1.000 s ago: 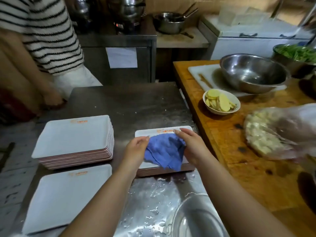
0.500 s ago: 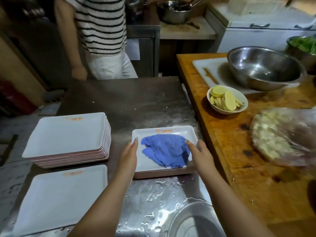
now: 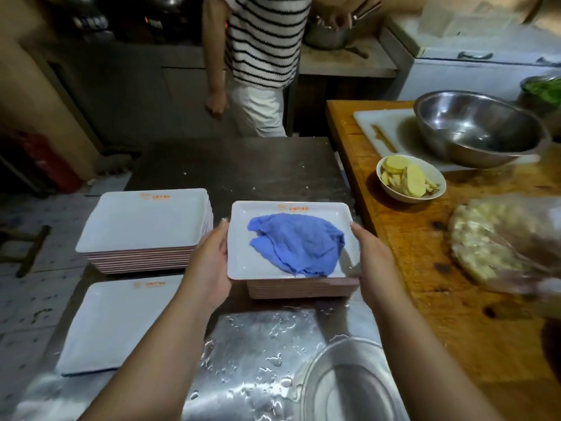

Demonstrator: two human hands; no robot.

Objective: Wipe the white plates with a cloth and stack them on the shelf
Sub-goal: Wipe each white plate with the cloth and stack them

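Plates are being handled at the wet steel worktop (image 3: 267, 354): the left hand (image 3: 209, 268) and right hand (image 3: 375, 262) are gripping opposite edges of the top white plate (image 3: 243, 262), fingers curling underneath out of sight. A blue cloth (image 3: 296, 243) is lying crumpled in it. Whether this plate is resting on the short stack (image 3: 300, 288) below is hard to tell. Left of it are sitting a taller stack (image 3: 142, 226) and a nearer plate (image 3: 118, 323). A person in a striped shirt (image 3: 264, 34) is standing beyond, cut off at the top.
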